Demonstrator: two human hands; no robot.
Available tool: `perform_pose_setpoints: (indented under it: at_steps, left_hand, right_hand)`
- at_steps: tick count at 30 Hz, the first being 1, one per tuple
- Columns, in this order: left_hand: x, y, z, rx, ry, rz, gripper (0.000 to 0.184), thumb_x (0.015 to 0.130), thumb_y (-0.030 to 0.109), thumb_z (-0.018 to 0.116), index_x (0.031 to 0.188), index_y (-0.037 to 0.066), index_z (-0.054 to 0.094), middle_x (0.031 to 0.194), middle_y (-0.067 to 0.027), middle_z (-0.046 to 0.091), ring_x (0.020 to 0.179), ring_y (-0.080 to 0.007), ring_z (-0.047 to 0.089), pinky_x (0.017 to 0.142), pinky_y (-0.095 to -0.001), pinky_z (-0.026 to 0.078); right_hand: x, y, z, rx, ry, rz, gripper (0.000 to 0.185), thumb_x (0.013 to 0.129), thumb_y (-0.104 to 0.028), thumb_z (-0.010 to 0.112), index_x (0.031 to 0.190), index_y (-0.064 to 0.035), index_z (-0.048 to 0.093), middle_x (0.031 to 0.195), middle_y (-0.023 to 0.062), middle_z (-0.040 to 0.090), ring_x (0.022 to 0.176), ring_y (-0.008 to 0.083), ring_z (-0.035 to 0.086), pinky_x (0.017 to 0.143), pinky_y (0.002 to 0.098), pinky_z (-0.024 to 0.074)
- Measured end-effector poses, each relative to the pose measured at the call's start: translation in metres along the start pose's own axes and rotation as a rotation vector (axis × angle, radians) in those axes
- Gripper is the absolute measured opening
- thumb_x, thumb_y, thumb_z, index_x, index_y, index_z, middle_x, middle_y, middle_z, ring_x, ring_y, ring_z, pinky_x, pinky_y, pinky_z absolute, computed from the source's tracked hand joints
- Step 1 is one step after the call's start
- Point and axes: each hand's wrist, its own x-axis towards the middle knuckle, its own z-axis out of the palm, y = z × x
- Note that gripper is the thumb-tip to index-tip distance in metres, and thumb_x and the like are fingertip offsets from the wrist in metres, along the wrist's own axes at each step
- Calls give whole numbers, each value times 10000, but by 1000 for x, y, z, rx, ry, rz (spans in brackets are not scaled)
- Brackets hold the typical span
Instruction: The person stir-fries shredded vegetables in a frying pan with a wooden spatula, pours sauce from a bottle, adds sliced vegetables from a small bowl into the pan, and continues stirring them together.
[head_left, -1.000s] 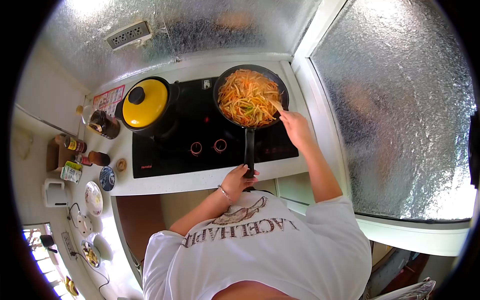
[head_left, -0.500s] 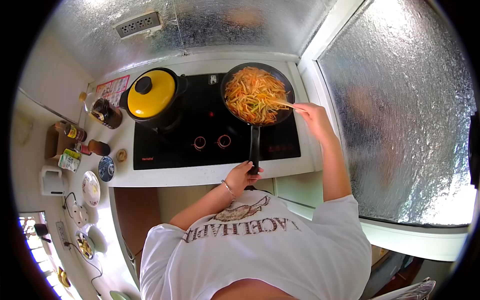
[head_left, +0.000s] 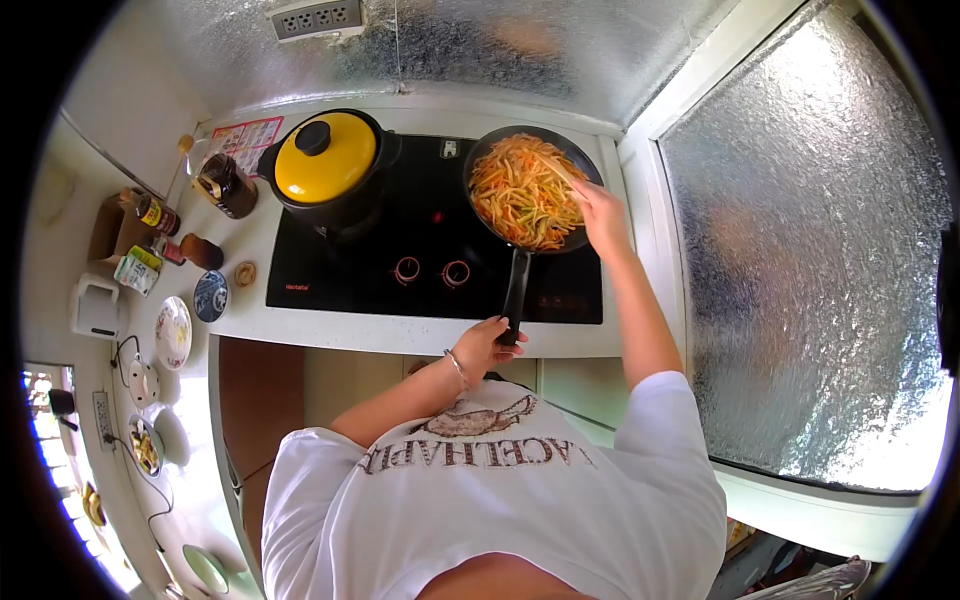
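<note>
A black frying pan [head_left: 587, 168] sits on the right side of the black cooktop [head_left: 400, 220]. Orange and pale green shredded vegetables [head_left: 520, 190] are heaped in it. My left hand [head_left: 485, 346] is wrapped round the pan's handle near its end. Over the pan's right side, my right hand [head_left: 602, 218] is closed on a light wooden utensil [head_left: 556, 165]; its far end reaches into the shreds, so I cannot tell whether it is a spatula or a spoon.
Left on the cooktop stands a black pot with a yellow lid [head_left: 325, 165]. Bottles and jars [head_left: 228, 186], a blue patterned bowl [head_left: 211, 295] and a flowered plate [head_left: 173, 332] line the left counter. A textured glass window [head_left: 810, 270] rises close to my right arm.
My right hand and the wooden utensil have moved up and further over the pan, and the utensil is more steeply angled. My left hand keeps its hold. The view has shifted slightly.
</note>
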Motion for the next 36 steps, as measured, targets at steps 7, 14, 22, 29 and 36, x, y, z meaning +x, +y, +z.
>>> perform_pose_setpoints:
  at_steps: [7, 14, 22, 29, 36]
  left_hand:
    - [-2, -1, 0, -2, 25, 24, 211, 930, 247, 371, 999, 80, 481, 932, -87, 589, 798, -183, 562, 718, -290, 435]
    - [-3, 1, 5, 8, 58, 18, 223, 939, 243, 331, 1004, 90, 479, 917, -55, 589, 775, -148, 558, 715, -278, 413]
    - [-5, -1, 7, -2, 69, 53, 216, 938, 234, 339, 996, 81, 479, 918, -77, 583, 800, -168, 553, 718, -291, 430]
    - [-5, -1, 6, -13, 62, 57, 213, 937, 230, 342, 984, 74, 480, 918, -86, 583, 800, -177, 554, 717, -292, 434]
    - [-4, 0, 5, -30, 67, 44, 218, 934, 239, 359, 987, 68, 484, 918, -89, 585, 799, -178, 554, 721, -289, 436]
  right_hand:
    - [-15, -26, -14, -64, -187, -71, 167, 791, -82, 569, 930, -1, 613, 901, 162, 614, 835, 327, 567, 735, 373, 451]
    - [-25, -5, -18, -115, -164, -102, 172, 813, -95, 577, 962, -23, 624, 871, 157, 624, 802, 292, 602, 703, 338, 471]
    - [-4, -36, -34, 0, 40, 27, 186, 810, -55, 549, 985, -21, 602, 934, 151, 613, 822, 309, 585, 723, 368, 465]
    - [9, 1, 16, -53, -121, -131, 175, 797, -64, 568, 957, -25, 627, 905, 161, 621, 841, 308, 590, 752, 349, 457]
    - [-17, -50, -26, 163, -179, -149, 201, 764, -11, 568, 953, -38, 632, 924, 136, 627, 804, 292, 595, 731, 351, 470]
